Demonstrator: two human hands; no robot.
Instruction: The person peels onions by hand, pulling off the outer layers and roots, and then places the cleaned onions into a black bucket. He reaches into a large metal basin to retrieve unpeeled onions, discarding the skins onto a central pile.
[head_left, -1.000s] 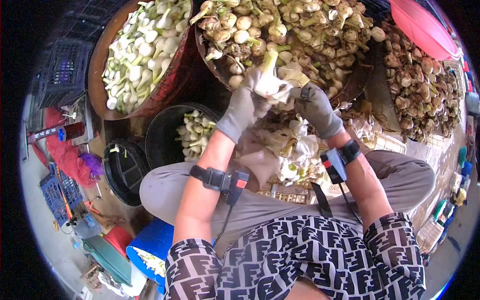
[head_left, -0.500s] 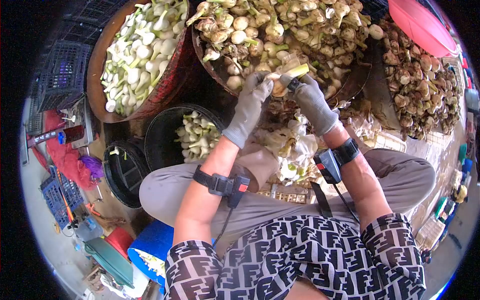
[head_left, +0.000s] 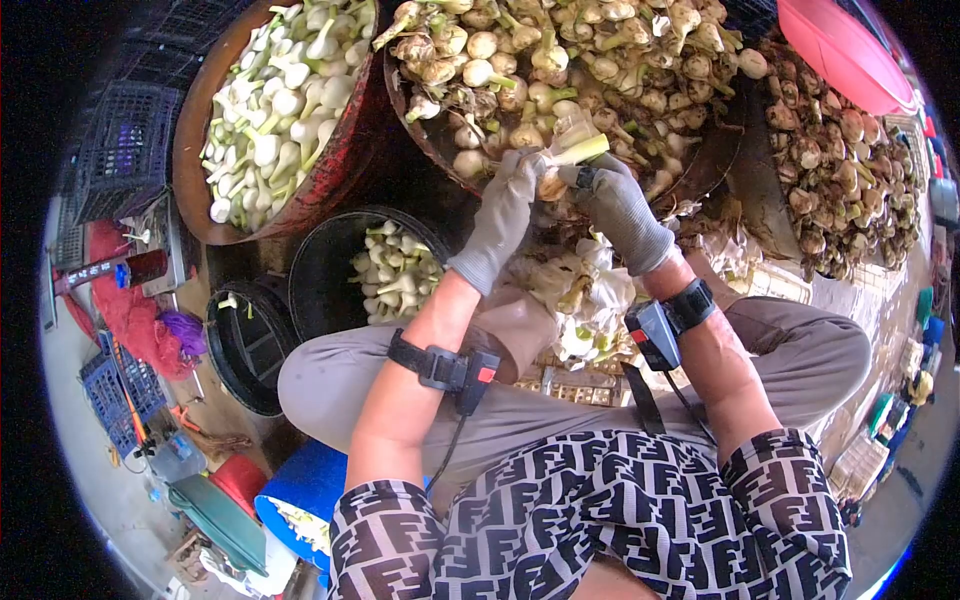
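In gloved fingers, my left hand point(head_left: 505, 215) is closed around a garlic bulb point(head_left: 551, 186), with its pale green cut stem point(head_left: 582, 150) pointing up to the right. Loose papery skin stands up beside the stem. My right hand point(head_left: 628, 212), also gloved, has its curled fingers pressed at the bulb's other side; a small black band-like piece point(head_left: 584, 177) sits at its thumb. Just beyond the hands is a large round tub point(head_left: 425, 150) heaped with unpeeled garlic. Peeled-off garlic skins point(head_left: 590, 290) lie piled below my hands, between my legs.
A rusty red drum point(head_left: 190, 190) of white peeled garlic stands at left. Nearer is a black bucket point(head_left: 310, 270) with more peeled bulbs. Brown garlic point(head_left: 850, 180) is heaped at right under a pink basin point(head_left: 845, 50). A blue bucket point(head_left: 290, 480) stands beside my left knee.
The garlic stem has tilted slightly and lifted, with more loose skin showing above it. My right fingers have shifted a little lower along the stem.
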